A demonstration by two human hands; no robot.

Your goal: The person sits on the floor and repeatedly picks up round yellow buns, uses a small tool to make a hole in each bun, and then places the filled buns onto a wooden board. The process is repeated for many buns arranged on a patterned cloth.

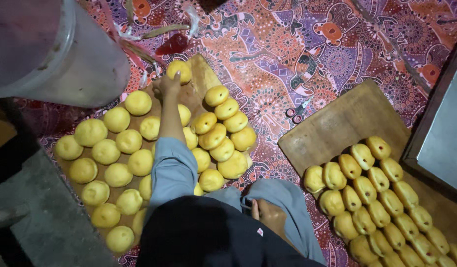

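My left hand (169, 86) reaches out to the far end of a wooden board (201, 74) and grips a round yellow dough ball (180, 69) there. Many more yellow dough balls (117, 148) cover this board on both sides of my arm, and some at the right (223, 136) are stacked close together. My right hand (264, 213) lies low against my body between a grey sleeve and dark clothing. It is mostly hidden, and its fingers do not show.
A second wooden board (347, 118) at the right carries rows of oval buns (376, 198) with a red dot. Red-handled scissors (297, 111) lie on the patterned cloth (287, 54). A big white bucket (65, 54) stands at top left, and a metal tray (446, 133) sits at the right edge.
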